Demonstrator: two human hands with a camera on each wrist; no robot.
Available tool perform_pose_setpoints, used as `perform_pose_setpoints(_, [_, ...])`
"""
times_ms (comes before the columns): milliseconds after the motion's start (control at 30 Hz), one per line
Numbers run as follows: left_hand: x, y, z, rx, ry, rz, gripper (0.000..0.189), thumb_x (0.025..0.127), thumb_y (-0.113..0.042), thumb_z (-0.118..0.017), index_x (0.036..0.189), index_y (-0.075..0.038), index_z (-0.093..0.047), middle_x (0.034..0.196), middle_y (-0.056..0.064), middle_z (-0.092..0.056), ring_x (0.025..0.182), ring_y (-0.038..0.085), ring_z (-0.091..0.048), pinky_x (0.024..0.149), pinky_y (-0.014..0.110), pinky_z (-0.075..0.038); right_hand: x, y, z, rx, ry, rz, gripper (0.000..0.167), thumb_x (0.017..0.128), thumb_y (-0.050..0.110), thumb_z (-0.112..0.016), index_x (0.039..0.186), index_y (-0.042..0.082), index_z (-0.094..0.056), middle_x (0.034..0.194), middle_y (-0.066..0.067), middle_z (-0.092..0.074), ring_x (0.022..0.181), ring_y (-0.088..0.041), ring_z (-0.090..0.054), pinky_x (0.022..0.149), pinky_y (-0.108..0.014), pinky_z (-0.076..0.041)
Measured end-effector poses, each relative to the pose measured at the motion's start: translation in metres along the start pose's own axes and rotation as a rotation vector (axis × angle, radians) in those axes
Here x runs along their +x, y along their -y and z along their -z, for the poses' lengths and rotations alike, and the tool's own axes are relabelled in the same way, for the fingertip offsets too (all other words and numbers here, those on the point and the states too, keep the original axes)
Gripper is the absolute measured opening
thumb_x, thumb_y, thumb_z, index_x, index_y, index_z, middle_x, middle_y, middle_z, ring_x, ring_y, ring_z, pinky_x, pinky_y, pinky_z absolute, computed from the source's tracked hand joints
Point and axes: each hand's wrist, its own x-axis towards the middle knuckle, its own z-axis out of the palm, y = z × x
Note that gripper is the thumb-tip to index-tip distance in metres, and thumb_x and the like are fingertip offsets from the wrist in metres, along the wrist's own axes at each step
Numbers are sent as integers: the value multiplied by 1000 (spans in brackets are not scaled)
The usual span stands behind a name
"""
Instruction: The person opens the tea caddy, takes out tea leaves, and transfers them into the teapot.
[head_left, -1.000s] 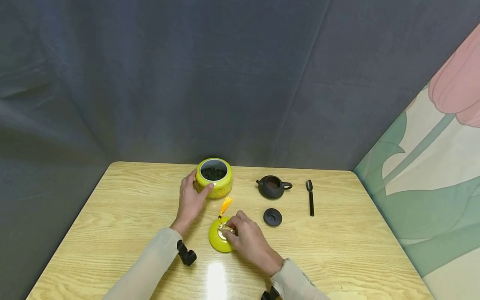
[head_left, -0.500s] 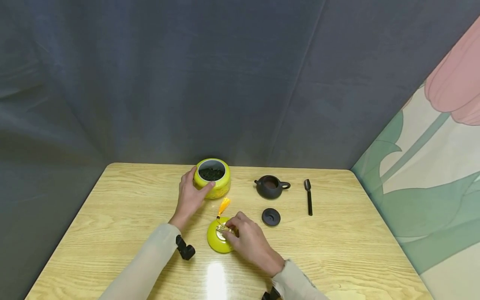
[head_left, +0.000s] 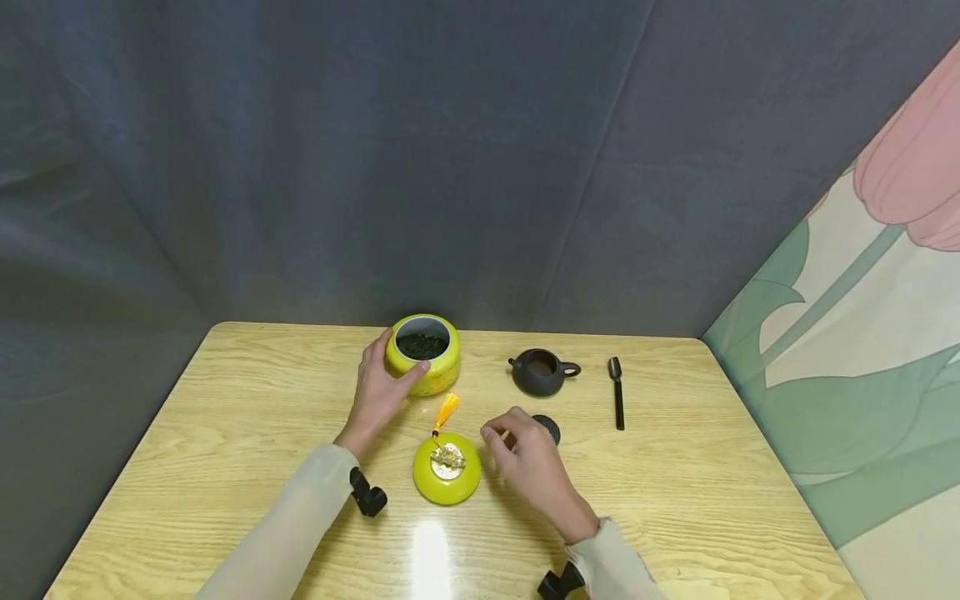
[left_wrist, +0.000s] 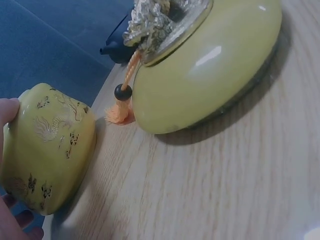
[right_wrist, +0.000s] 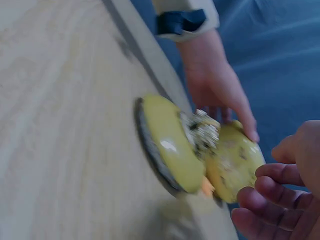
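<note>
A yellow tea jar (head_left: 441, 379) stands near the table's back edge, with dark tea leaves (head_left: 422, 346) inside. My left hand (head_left: 377, 397) grips its left side, thumb at the front near the rim. In the left wrist view, the jar (left_wrist: 50, 150) shows a dragon pattern. Its domed yellow lid (head_left: 447, 490) lies on the table in front of it, with a gold ornamental knob (head_left: 447, 457) and an orange tassel (head_left: 447, 410). To the right of the lid hovers my right hand (head_left: 540, 467), fingers loosely curled and holding nothing.
A dark teapot (head_left: 536, 383) stands right of the jar, its handle to the right. The small black teapot lid (head_left: 552, 427) is partly hidden behind my right hand. Further right lies a black tea scoop (head_left: 617, 393). A grey curtain (head_left: 450, 167) hangs behind the table.
My right hand has let go of the jar lid's knob and moved right, now overlapping the teapot lid. The left hand keeps its hold on the jar.
</note>
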Motion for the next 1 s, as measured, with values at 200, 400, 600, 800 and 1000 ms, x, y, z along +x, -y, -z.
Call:
perform_pose_setpoints(200, [1, 0, 0, -9, 0, -21, 97, 94, -44, -80, 170, -16, -26, 171, 17, -32, 160, 38, -33, 132, 60, -29, 4, -13, 23, 45, -112, -54, 13, 103, 9, -69, 99, 4, -81, 82, 0, -65, 64, -5, -52, 56, -19, -46])
perform_pose_setpoints(400, [0, 3, -2, -4, 7, -23, 97, 94, -43, -81, 170, -16, -26, 170, 17, -33, 159, 37, -34, 133, 58, -28, 5, -27, 41, 68, -182, -111, 15, 104, 11, -68, 98, 7, -81, 89, -4, -72, 65, -7, -59, 54, -20, -47])
perform_pose_setpoints(600, [-1, 5, -3, -1, -1, -21, 97, 94, -44, -81, 170, -16, -26, 170, 17, -34, 159, 37, -35, 132, 58, -29, 7, -43, 55, 76, -217, -201, 20, 106, 17, -66, 100, 6, -81, 92, -8, -73, 65, -9, -65, 49, -21, -47])
perform_pose_setpoints(800, [-2, 5, -2, 7, 1, -18, 98, 94, -46, -80, 170, -18, -25, 170, 16, -33, 159, 36, -34, 132, 59, -29, 9, -59, 73, 45, -246, -274, 23, 108, 19, -63, 107, 3, -80, 95, -13, -72, 64, -15, -67, 48, -22, -46])
perform_pose_setpoints(1000, [-1, 5, -1, 1, 3, -28, 97, 95, -45, -80, 170, -17, -25, 169, 17, -34, 158, 36, -35, 132, 58, -30, 9, -76, 87, 22, -250, -343, 26, 109, 23, -62, 114, 2, -77, 103, -16, -71, 67, -16, -68, 51, -23, -49])
